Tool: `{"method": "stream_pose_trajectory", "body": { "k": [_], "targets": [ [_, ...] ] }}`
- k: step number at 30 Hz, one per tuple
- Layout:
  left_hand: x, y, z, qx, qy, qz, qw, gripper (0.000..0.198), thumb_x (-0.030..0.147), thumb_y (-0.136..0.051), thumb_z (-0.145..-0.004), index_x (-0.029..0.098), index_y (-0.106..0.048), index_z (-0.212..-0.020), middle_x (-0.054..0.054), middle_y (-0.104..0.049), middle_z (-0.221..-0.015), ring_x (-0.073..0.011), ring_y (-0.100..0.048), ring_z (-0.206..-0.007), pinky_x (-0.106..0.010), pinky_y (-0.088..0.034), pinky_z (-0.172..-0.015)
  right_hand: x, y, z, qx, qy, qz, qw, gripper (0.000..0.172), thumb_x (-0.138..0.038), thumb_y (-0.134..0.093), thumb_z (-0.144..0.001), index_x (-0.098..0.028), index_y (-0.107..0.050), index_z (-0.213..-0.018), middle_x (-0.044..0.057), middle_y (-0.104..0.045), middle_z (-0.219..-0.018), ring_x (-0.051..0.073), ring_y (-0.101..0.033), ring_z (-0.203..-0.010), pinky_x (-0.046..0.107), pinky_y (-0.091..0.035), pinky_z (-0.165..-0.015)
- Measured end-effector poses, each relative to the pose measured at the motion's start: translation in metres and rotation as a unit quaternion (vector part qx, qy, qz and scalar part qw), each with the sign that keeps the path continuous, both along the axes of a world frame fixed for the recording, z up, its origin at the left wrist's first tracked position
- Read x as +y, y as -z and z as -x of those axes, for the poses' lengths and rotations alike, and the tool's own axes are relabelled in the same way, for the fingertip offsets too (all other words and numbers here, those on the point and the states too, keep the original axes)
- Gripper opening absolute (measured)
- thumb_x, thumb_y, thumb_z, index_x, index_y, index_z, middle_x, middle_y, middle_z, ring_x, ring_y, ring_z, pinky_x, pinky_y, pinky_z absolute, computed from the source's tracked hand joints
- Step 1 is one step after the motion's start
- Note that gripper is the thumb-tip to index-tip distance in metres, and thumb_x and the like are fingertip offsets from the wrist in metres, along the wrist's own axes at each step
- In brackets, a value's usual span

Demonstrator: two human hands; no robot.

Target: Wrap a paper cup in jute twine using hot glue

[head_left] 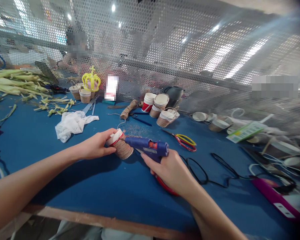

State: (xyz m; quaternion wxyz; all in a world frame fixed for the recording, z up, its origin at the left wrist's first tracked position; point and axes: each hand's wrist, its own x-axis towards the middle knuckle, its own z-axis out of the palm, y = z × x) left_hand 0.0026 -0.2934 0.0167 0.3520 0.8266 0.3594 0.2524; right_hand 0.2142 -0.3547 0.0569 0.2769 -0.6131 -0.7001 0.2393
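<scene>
On the blue table (pixel 102 196), the left hand (pixel 95 147) has its grip clamped on a cup (pixel 122 148); the right hand (pixel 171 171) has its grip clamped on a glue gun (pixel 147 148).

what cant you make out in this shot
Head view:
Blue hot glue gun: grip and trigger hidden by the right hand.
Red object beneath that hand: mostly covered, unidentifiable.
Twine-wrapped paper cup: its left end covered by the left hand.
Purple flat item: smeared at the right edge.
</scene>
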Motion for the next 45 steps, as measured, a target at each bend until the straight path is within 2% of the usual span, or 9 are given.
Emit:
{"method": "stream_pose_trajectory", "body": {
  "k": [6, 11, 17, 21, 28, 32, 36, 40, 45],
  "targets": [
    [-0.001, 0.000, 0.000, 0.013, -0.009, 0.004, 1.000, 0.039, 0.020, -0.055, -0.074, 0.014, -0.043, -0.110, -0.003, -0.062, -0.084, -0.0161, -0.056, -0.072, -0.026, -0.042, -0.066, 0.009, -0.001, -0.007, -0.008, 0.006, 0.016, 1.000, 0.020, -0.032, -0.052, -0.075, -0.016, -0.056, -0.064, -0.001, -0.057, -0.044, 0.012, -0.054, -0.040, 0.021, -0.043, -0.041],
    [-0.001, 0.000, 0.000, 0.009, -0.017, 0.000, 1.000, 0.038, 0.018, -0.056, -0.072, 0.016, -0.046, -0.108, -0.003, -0.063, -0.088, -0.0170, -0.058, -0.076, -0.026, -0.043, -0.069, 0.016, 0.000, -0.015, 0.000, 0.003, 0.055, 0.998, 0.037, -0.038, -0.053, -0.076, -0.018, -0.047, -0.045, -0.001, -0.050, -0.037, 0.010, -0.050, -0.036, 0.022, -0.043, -0.044],
    [0.003, -0.002, 0.001, -0.006, -0.019, 0.027, 0.999, 0.028, 0.019, -0.055, -0.072, 0.015, -0.050, -0.099, -0.003, -0.065, -0.084, -0.0184, -0.059, -0.077, -0.028, -0.045, -0.069, 0.040, -0.003, -0.038, 0.148, 0.043, 0.034, 0.987, 0.019, -0.031, -0.063, -0.068, -0.015, -0.052, -0.065, -0.005, -0.051, -0.048, 0.007, -0.045, -0.039, 0.020, -0.038, -0.040],
    [0.005, -0.005, 0.003, -0.017, -0.034, 0.024, 0.999, 0.022, 0.021, -0.055, -0.072, 0.015, -0.052, -0.093, -0.002, -0.063, -0.081, -0.0184, -0.058, -0.076, -0.028, -0.045, -0.068, 0.069, 0.006, -0.050, 0.125, 0.147, 0.035, 0.981, 0.017, -0.027, -0.060, -0.073, -0.013, -0.055, -0.066, 0.000, -0.058, -0.057, 0.007, -0.050, -0.047, 0.018, -0.040, -0.044],
    [0.001, -0.009, 0.003, 0.000, -0.053, -0.002, 0.999, 0.019, 0.022, -0.053, -0.072, 0.014, -0.054, -0.089, -0.002, -0.060, -0.079, -0.0173, -0.055, -0.071, -0.028, -0.043, -0.065, 0.098, 0.028, -0.053, 0.077, 0.174, 0.088, 0.978, 0.029, -0.031, -0.054, -0.079, -0.016, -0.047, -0.055, -0.002, -0.049, -0.042, 0.009, -0.047, -0.036, 0.021, -0.040, -0.039],
    [-0.001, -0.009, 0.003, 0.001, -0.041, -0.010, 0.999, 0.021, 0.021, -0.053, -0.073, 0.014, -0.053, -0.093, -0.004, -0.061, -0.086, -0.0188, -0.056, -0.077, -0.031, -0.043, -0.071, 0.105, 0.031, -0.057, 0.032, 0.174, 0.075, 0.981, 0.034, -0.030, -0.061, -0.074, -0.018, -0.044, -0.047, 0.002, -0.051, -0.042, 0.014, -0.055, -0.045, 0.023, -0.040, -0.044],
    [-0.003, -0.011, 0.003, -0.001, -0.033, -0.015, 0.999, 0.020, 0.021, -0.053, -0.074, 0.015, -0.053, -0.093, -0.004, -0.061, -0.089, -0.0193, -0.057, -0.080, -0.031, -0.043, -0.073, 0.100, 0.023, -0.042, 0.022, 0.137, 0.049, 0.989, 0.029, -0.024, -0.059, -0.076, -0.016, -0.051, -0.049, 0.008, -0.063, -0.061, 0.018, -0.061, -0.069, 0.024, -0.042, -0.057],
    [-0.009, -0.014, 0.001, -0.010, -0.008, -0.024, 1.000, 0.019, 0.022, -0.054, -0.075, 0.015, -0.054, -0.093, -0.002, -0.061, -0.089, -0.0176, -0.056, -0.080, -0.028, -0.043, -0.074, 0.079, 0.018, -0.009, 0.071, 0.014, 0.113, 0.991, 0.042, -0.043, -0.040, -0.087, -0.016, -0.067, -0.068, 0.008, -0.069, -0.079, 0.016, -0.062, -0.075, 0.025, -0.046, -0.063],
    [-0.021, -0.022, -0.001, -0.033, 0.037, -0.028, 0.998, 0.014, 0.021, -0.054, -0.076, 0.016, -0.053, -0.089, 0.000, -0.060, -0.088, -0.0149, -0.055, -0.081, -0.024, -0.042, -0.075, 0.061, 0.020, 0.015, 0.341, -0.129, 0.260, 0.894, 0.059, -0.061, -0.032, -0.082, -0.016, -0.070, -0.084, 0.008, -0.068, -0.091, 0.017, -0.061, -0.086, 0.030, -0.044, -0.080]
  ]
}}
